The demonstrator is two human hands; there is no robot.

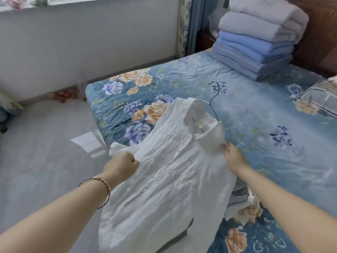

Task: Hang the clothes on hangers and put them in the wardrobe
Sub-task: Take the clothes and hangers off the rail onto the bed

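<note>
- Over the edge of the bed [255, 115], the shirt [164, 179] hangs between the two grips, with the hanger [211, 103] inside its neck.
- The left grip [124, 164] is a fist, curled on the cloth at one shoulder.
- The right grip [232, 155] pinches the cloth just under the collar at the other shoulder.
- The shirt runs long from the hook [218, 88], far away, down to the hem, close to the person.
- The hook points up and away, past both grips.
- The right grip is nearer the hook, so I think it should take it next.
- No wardrobe shows here, so the shirt will have to be carried somewhere else.
</note>
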